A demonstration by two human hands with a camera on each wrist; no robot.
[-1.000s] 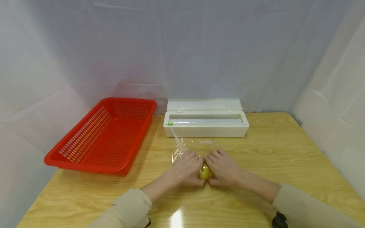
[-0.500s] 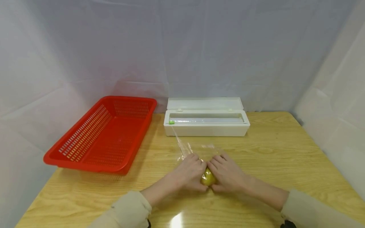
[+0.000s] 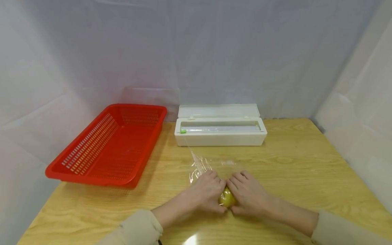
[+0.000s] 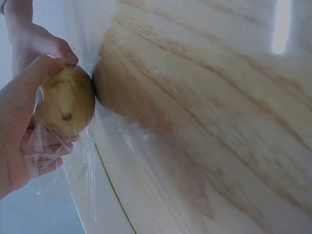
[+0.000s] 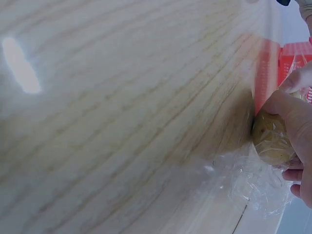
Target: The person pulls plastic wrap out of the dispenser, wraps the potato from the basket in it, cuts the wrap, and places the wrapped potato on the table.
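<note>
Both hands hold a round yellow pear (image 3: 227,198) between them, low over the front middle of the table. Clear plastic wrap (image 3: 200,165) covers it and trails back toward a white cling film box (image 3: 220,139). My left hand (image 3: 208,191) grips the pear's left side through the film. On the opposite side my right hand (image 3: 251,194) grips it, fingers curled. In the left wrist view the pear (image 4: 67,105) shows a dark spot, with loose film (image 4: 87,161) bunched beneath. The right wrist view has the pear (image 5: 273,139) close to the table surface.
A red plastic basket (image 3: 134,177) with slotted sides stands at the left. The film box has its lid (image 3: 218,110) raised, and a green slider (image 3: 183,131) sits at the left end of its edge. White cloth (image 3: 214,51) hangs behind the wooden table (image 3: 306,163).
Both hands have moved toward the front edge and slightly right with the pear between them. The film stretches further from the box.
</note>
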